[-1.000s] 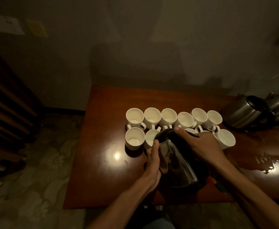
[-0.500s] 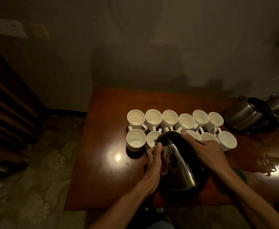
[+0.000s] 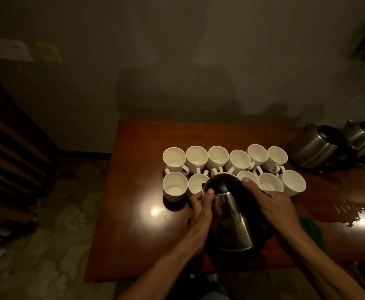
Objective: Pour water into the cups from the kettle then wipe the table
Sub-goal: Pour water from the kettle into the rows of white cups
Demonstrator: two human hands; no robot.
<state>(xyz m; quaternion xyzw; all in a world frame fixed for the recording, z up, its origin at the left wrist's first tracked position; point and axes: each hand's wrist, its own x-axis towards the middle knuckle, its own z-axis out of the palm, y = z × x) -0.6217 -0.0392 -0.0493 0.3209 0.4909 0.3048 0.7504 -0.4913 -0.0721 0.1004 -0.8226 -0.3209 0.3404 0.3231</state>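
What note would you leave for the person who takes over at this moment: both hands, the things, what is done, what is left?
Left hand: fingers hold the kettle body near the spout.
Right hand: grips the kettle on its handle side.
Kettle tilted over a near-row cup; no stream visible.
The cups stand in two rows on the table; fill levels unclear.
Done: cannot confirm any cup full.
Left: finish pouring, then wipe the puddle at right; green cloth shows beside the right forearm.

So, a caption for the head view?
Left hand and right hand tilt a steel kettle toward white cups on a table.
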